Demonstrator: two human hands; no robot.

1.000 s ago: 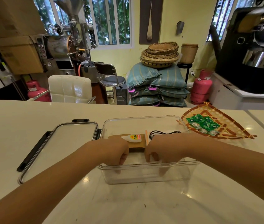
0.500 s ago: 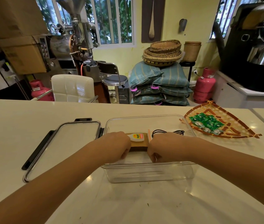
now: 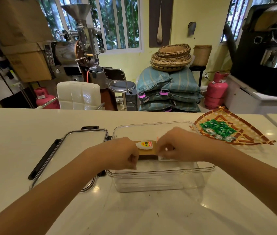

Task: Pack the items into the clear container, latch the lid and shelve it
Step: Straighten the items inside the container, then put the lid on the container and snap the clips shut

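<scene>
The clear container (image 3: 161,173) stands open on the counter in front of me. Its clear lid (image 3: 76,150) with black latches lies flat just to its left. A brown card bearing a small white glue bottle (image 3: 145,145) sits inside the container. My left hand (image 3: 122,154) reaches in, fingers curled on the card's left end. My right hand (image 3: 174,145) is inside at the card's right end, fingers pinched on a small white box (image 3: 166,158). Green packets (image 3: 218,128) lie on a woven tray (image 3: 251,136) at the right.
The pale counter (image 3: 32,133) runs wide to the left and near side. Beyond its far edge stand a white chair (image 3: 78,95), a stool, stacked sacks with baskets and pink gas cylinders. A black machine (image 3: 266,48) sits at the back right.
Both hands have moved from the container's near wall further into it. The right hand now covers the black cord and pinches a small white box.
</scene>
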